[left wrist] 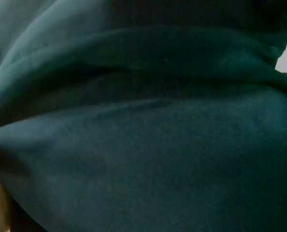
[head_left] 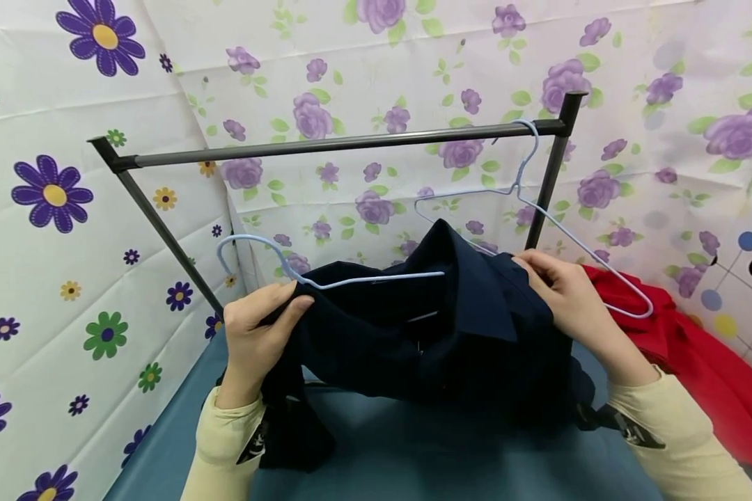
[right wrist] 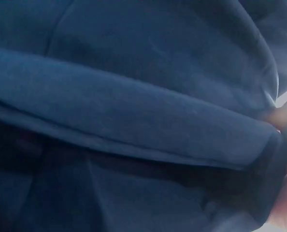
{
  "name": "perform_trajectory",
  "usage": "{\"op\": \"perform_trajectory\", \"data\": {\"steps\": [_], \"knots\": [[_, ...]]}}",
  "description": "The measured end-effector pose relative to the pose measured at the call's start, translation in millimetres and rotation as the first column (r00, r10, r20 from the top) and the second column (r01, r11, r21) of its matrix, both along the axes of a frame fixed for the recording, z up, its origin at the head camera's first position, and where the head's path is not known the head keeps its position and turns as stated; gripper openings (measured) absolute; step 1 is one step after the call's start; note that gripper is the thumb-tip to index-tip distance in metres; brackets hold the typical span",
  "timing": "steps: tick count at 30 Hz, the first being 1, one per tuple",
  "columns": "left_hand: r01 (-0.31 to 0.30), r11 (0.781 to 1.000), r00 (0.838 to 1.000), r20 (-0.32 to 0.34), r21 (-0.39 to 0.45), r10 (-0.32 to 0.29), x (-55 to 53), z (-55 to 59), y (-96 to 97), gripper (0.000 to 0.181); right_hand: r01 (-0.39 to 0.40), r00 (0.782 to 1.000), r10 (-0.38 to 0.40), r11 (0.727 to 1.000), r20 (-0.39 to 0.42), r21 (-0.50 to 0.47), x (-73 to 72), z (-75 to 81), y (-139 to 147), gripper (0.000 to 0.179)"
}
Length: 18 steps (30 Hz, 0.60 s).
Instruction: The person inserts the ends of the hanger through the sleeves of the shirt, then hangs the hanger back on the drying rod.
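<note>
Two hands, counted as one left hand and one right hand. Two sleeves, one to each arm, and two wrist straps. One rack, made up of one crossbar and two posts. Two hangers, one on the crossbar and one off it. One shirt, one piece of red cloth. One tabletop. Three printed sheets: one with daisies, one with roses, one with dots.

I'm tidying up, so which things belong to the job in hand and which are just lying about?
Likely part of the job:
dark garment, gripped by left hand and right hand
blue hanger at its collar
rack, perhaps

Apparently just about:
red cloth at the right
second hanger, hooked on the rack
</note>
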<state>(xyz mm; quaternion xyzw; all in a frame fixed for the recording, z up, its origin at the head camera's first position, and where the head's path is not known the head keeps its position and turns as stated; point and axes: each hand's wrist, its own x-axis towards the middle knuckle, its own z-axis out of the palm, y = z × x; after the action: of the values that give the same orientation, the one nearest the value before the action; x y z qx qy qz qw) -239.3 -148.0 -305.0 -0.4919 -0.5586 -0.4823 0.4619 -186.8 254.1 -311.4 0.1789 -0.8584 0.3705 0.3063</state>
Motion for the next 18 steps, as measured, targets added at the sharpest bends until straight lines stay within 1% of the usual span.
{"op": "perform_trajectory", "data": {"steps": [1, 2, 3, 4, 6, 8, 9, 10, 11, 12, 15, 16, 18], "knots": [[-0.019, 1.0, 1.0, 0.014, 0.012, 0.019, 0.4, -0.6, -0.2, 0.028, -0.005, 1.0, 0.005, 1.0, 0.016, 0.001, 0.4, -2.2, 0, 0.017], [-0.038, 0.999, 0.999, 0.028, 0.02, 0.037, 0.7, -1.1, -0.5, 0.029, -0.003, 1.0, 0.003, 1.0, 0.012, -0.007, 1.2, -4.1, -1, 0.019], [-0.053, 0.998, 0.998, 0.041, 0.027, 0.052, 0.7, -1.4, -0.7, 0.03, 0.011, 1.0, -0.011, 1.0, -0.012, -0.02, 2.8, -4.9, -3, 0.02], [-0.07, 0.997, 0.996, 0.052, 0.032, 0.068, 0.6, -2.0, -0.2, 0.031, 0.035, 0.998, -0.037, 0.998, -0.048, -0.044, 5.5, -6.5, -4, 0.021], [-0.096, 0.994, 0.993, 0.072, 0.044, 0.092, 0.3, -2.9, 0.6, 0.035, 0.076, 0.986, -0.093, 0.99, -0.142, -0.122, 12.8, -8.3, -7, 0.02], [-0.115, 0.992, 0.99, 0.085, 0.048, 0.11, 0.1, -3.2, 1.6, 0.037, 0.083, 0.962, -0.129, 0.978, -0.239, -0.192, 20.9, -10.2, -12, 0.016], [-0.123, 0.991, 0.989, 0.09, 0.05, 0.118, -0.3, -3.3, 2.2, 0.038, 0.08, 0.954, -0.135, 0.975, -0.269, -0.207, 25.2, -11.7, -15, 0.015], [-0.133, 0.99, 0.987, 0.093, 0.051, 0.127, -0.6, -3.4, 2.9, 0.039, 0.077, 0.951, -0.133, 0.977, -0.28, -0.201, 29.3, -13.3, -17, 0.016], [-0.141, 0.989, 0.986, 0.097, 0.051, 0.136, -1.1, -3.4, 3.6, 0.04, 0.069, 0.952, -0.118, 0.982, -0.283, -0.175, 32.6, -15.2, -20, 0.017], [-0.149, 0.988, 0.985, 0.1, 0.05, 0.144, -1.6, -3.5, 4.2, 0.04, 0.061, 0.958, -0.097, 0.989, -0.269, -0.137, 35.1, -17.1, -24, 0.017], [-0.163, 0.986, 0.981, 0.111, 0.045, 0.158, -3.2, -3.8, 5.8, 0.04, 0.042, 0.98, -0.044, 0.999, -0.193, -0.016, 38.2, -20.8, -32, 0.017], [-0.167, 0.985, 0.98, 0.114, 0.044, 0.162, -3.7, -4.1, 5.9, 0.041, 0.034, 0.985, -0.034, 0.999, -0.168, 0.0, 38.0, -20.8, -34, 0.019], [-0.171, 0.984, 0.979, 0.122, 0.046, 0.165, -4.7, -5.3, 5.2, 0.041, 0.039, 0.991, -0.042, 0.999, -0.125, -0.027, 37.7, -20.3, -35, 0.017]]}}
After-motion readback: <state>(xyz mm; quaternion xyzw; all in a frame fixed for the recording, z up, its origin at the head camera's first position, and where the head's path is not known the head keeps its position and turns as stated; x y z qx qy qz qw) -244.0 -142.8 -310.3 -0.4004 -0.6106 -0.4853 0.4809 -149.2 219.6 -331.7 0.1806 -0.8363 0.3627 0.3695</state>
